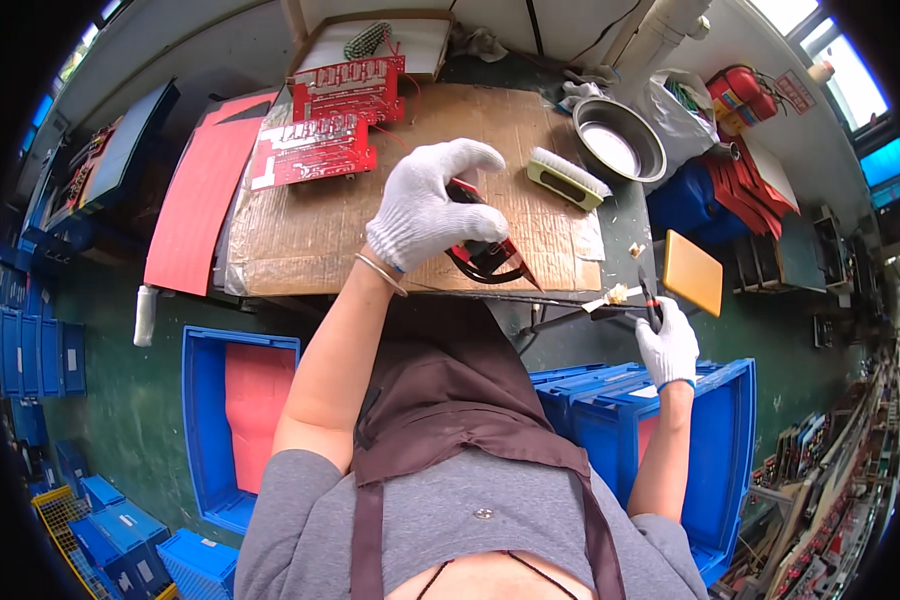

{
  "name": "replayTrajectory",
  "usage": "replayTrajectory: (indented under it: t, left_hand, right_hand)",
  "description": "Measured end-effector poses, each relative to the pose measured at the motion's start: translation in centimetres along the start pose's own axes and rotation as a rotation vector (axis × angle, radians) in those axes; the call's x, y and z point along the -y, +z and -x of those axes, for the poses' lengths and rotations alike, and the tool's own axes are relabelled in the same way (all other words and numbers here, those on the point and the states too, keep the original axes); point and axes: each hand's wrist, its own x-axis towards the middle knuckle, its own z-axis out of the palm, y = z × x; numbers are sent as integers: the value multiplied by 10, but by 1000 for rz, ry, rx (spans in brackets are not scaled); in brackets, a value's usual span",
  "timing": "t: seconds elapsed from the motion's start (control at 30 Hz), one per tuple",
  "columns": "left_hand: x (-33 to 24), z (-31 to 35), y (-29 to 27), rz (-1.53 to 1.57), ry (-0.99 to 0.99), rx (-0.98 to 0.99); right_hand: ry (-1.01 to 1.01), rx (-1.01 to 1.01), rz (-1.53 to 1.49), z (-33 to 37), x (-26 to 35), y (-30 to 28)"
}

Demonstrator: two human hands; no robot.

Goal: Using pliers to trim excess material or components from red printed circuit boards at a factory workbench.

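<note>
My left hand (435, 200), in a white knit glove, curls over a red circuit board (518, 262) with dark parts, tilted at the table's front edge. The palm and fingers hide much of the board. Low on the right, my gloved right hand (668, 343) is closed around a slim hand tool (651, 303) with black and red handles, seemingly pliers or cutters. Its tip points toward small pale scraps (615, 296) at the table edge. Farther back on the left lie two red circuit boards, one nearer (315, 152) and one behind (348, 88).
Brown cardboard (310, 235) covers the tabletop. A green scrubbing brush (567, 178) and a round metal pan (651, 150) lie to the right, with an orange-yellow block (692, 272) nearer me. Blue crates stand on the left (192, 420) and right (735, 440) below the table.
</note>
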Motion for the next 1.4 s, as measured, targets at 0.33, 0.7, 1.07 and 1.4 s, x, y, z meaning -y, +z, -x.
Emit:
replayTrajectory:
  t: [0.33,0.7,1.07,1.4]
  left_hand:
    - [9,-11,12,-155,172,-10]
    - [7,-5,11,-149,174,-7]
    - [14,1,2,-36,105,56]
    - [19,6,-2,40,111,65]
  right_hand:
    - [-682,-330,-172,-8,148,-46]
    - [-741,-146,-301,-21,151,-41]
    - [-482,569,-740,-30,158,-32]
    - [-377,776,-1148,-34,154,-12]
